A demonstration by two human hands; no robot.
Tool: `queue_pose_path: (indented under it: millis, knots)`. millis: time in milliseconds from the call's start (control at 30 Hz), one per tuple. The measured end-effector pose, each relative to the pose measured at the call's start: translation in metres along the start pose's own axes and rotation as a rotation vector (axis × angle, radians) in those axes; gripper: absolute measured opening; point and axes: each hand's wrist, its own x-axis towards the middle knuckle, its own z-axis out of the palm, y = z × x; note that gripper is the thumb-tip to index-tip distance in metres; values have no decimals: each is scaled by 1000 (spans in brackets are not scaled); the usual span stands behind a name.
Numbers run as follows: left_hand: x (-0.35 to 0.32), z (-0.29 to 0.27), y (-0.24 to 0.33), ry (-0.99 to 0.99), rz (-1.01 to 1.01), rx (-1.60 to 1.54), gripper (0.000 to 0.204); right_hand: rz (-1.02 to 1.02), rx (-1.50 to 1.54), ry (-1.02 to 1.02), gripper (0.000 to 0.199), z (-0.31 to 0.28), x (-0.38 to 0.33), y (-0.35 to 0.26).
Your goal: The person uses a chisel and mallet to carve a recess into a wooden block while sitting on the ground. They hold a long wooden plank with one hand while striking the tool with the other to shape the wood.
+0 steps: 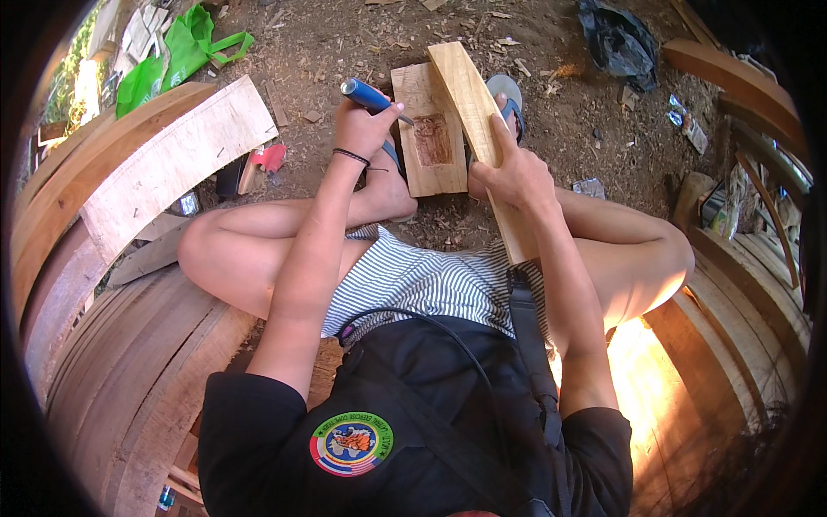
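On the dirt ground between the person's drawn-up knees lies a flat carving board [428, 129], a pale rectangular plank with a darker, reddish recessed panel cut into its middle. Above the board's left edge the left hand [363, 125] is clenched around the blue handle of a chisel [372, 97], whose thin metal tip slants down to the right and meets the board near the upper edge of the carved panel. A dark band circles that wrist. Across the board's right side a long pale wooden batten [475, 129] lies at a slant, running from beyond the board's far end back toward the person's lap; the right hand [512, 177] grasps it just right of the board's near corner, fingers wrapped over its edge. Beyond the board's far right corner a grey sandal [506, 90] shows on a foot. Well to the left of the board a broad curved plank [172, 164] rests on stacked timber, with a green bag [177, 56] farther off, and far to the upper right of the board lies a black plastic bag [618, 39].
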Motion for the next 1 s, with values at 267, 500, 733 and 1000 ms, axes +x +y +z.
queue_pose_path:
  millis: [267, 500, 733, 1000]
  knots:
    - [-6, 3, 3, -3, 42, 139, 28, -20, -2, 21, 88, 3, -1, 3]
    - [-7, 8, 6, -15, 133, 175, 26, -7, 3, 10, 88, 2, -2, 2]
    - [-21, 18, 16, 25, 302, 190, 27, -317, 475, 161, 94, -17, -56, -8]
    - [-9, 32, -16, -16, 523, 113, 31, -733, 288, 295, 105, -18, -87, -18]
